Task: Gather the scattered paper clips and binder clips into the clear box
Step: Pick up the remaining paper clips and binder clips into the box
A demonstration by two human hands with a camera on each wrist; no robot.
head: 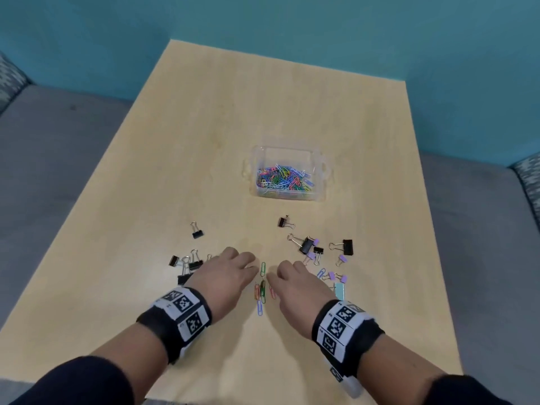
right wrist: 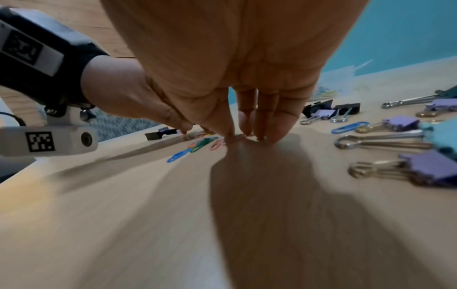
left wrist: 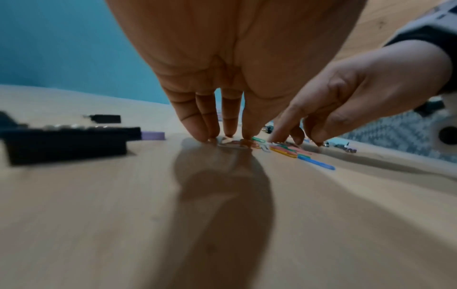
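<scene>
The clear box (head: 320,182) stands mid-table and holds many coloured paper clips. A small pile of loose paper clips (head: 261,290) lies between my two hands, with one green clip (head: 263,268) just ahead of it. My left hand (head: 248,266) has straight fingers whose tips (left wrist: 205,135) press on the table left of the pile. My right hand (head: 277,273) touches down on the pile's right side, its fingertips (right wrist: 269,136) on the wood by a pink clip. Neither hand holds anything. The clips (left wrist: 291,151) (right wrist: 197,145) lie flat.
Black binder clips (head: 187,266) cluster left of my left hand, with single ones further out (head: 197,232) (head: 283,222). Black (head: 306,245), purple (head: 333,276) and teal (head: 339,290) binder clips lie right of my right hand. Grey seating (head: 58,171) surrounds the table.
</scene>
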